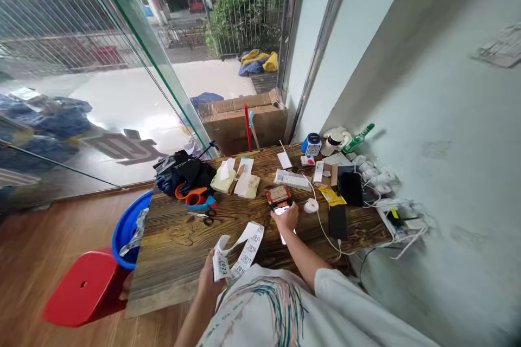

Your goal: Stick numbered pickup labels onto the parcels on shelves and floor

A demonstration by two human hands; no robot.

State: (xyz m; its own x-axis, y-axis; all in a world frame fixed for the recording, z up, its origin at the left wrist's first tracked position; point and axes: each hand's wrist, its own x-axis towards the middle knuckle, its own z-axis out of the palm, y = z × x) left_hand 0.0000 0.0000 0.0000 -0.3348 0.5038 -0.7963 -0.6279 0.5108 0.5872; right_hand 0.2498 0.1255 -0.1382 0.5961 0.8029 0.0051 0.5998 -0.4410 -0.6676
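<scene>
A long curling strip of printed labels (249, 252), with large numbers such as 2015 and 2016, hangs in a loop near the table's front edge. My left hand (211, 270) is closed on one end of it, at the part marked 2023. Further right, my right hand (287, 219) lies over a phone (280, 210) with a lit screen, its fingers around the edges. Part of the phone is hidden under the hand. Just beyond it sits a small orange and black device (278, 195) with a tan top. A small white roll (311, 205) stands right of my right hand.
Scissors (203, 217), tape rolls (195, 198) and dark bags (185, 171) lie on the wooden table (175, 244). White cables trail along its right side by a black tablet (350, 186). A blue tub (126, 227) and red stool (79, 287) stand left.
</scene>
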